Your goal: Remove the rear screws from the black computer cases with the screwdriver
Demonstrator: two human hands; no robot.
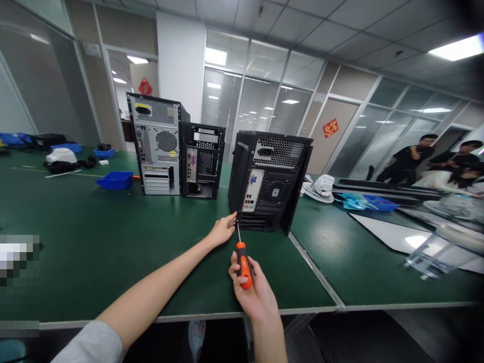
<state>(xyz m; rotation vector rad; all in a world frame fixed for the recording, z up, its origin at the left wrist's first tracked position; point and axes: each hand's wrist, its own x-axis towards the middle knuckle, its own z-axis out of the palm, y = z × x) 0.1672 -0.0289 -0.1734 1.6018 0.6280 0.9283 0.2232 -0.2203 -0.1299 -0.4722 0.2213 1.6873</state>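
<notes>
A black computer case [276, 176] stands on the green table [181, 222] with its rear side facing me and a side panel angled out at its right. My right hand [251, 287] is closed around the orange and black handle of a screwdriver [244, 264]. The screwdriver's tip meets the lower left corner of the case's rear. Right beside that tip, my left hand [223, 230] touches the same corner with its fingers close together; whether anything small is between them is hidden.
Left of the case stand a silver computer tower [161, 146] and a smaller black case [204, 161]. Blue trays [115, 180] and cables lie farther left. A clear container [438, 257], white panel [389, 234] and white fan [323, 186] are right. People [408, 156] are behind.
</notes>
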